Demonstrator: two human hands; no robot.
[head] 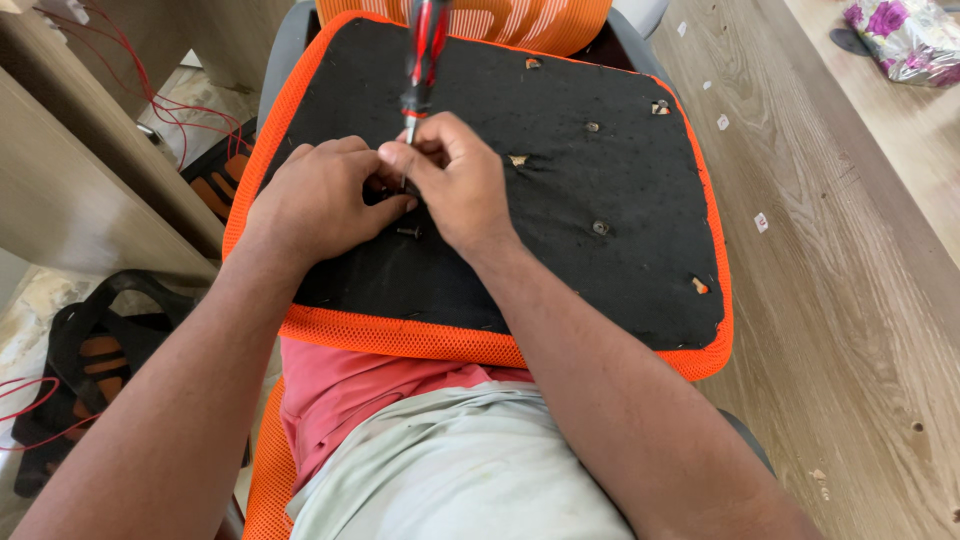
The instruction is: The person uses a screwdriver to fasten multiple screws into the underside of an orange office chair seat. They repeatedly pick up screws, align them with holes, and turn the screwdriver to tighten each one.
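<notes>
Underside of an orange-edged black seat cushion point(560, 250) resting across the person's lap. The right hand point(455, 180) pinches the shaft of a red-and-black screwdriver point(422, 60) held upright over the panel's left-centre. The left hand point(325, 190), fingers curled closed, presses against it. A loose bolt point(408, 232) lies just below both hands.

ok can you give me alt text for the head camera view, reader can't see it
Seen from above, a person's left hand and right hand meet on the black underside of an orange-edged seat cushion resting on their lap, steadying a red-and-black screwdriver upright. A loose bolt lies just below the hands, and a wooden floor runs along the right.
</notes>
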